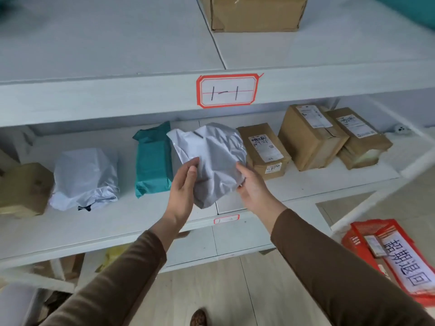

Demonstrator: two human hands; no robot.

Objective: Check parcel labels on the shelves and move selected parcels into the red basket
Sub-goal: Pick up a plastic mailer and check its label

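Note:
A crumpled grey plastic mailer parcel (213, 158) is held up in front of the middle shelf (306, 184). My left hand (182, 184) grips its left edge and my right hand (253, 187) holds its right side. No label shows on the side facing me. The red basket (357, 243) stands on the floor at the lower right, with a white paper sign in black characters on its rim and a small parcel inside.
On the same shelf lie a teal parcel (153, 161), a white bag parcel (86, 177), a brown box at far left (22, 189) and three labelled cardboard boxes (266, 149) to the right. A shelf tag reading 1-1 (227, 90) sits above. A box (255, 12) rests on the top shelf.

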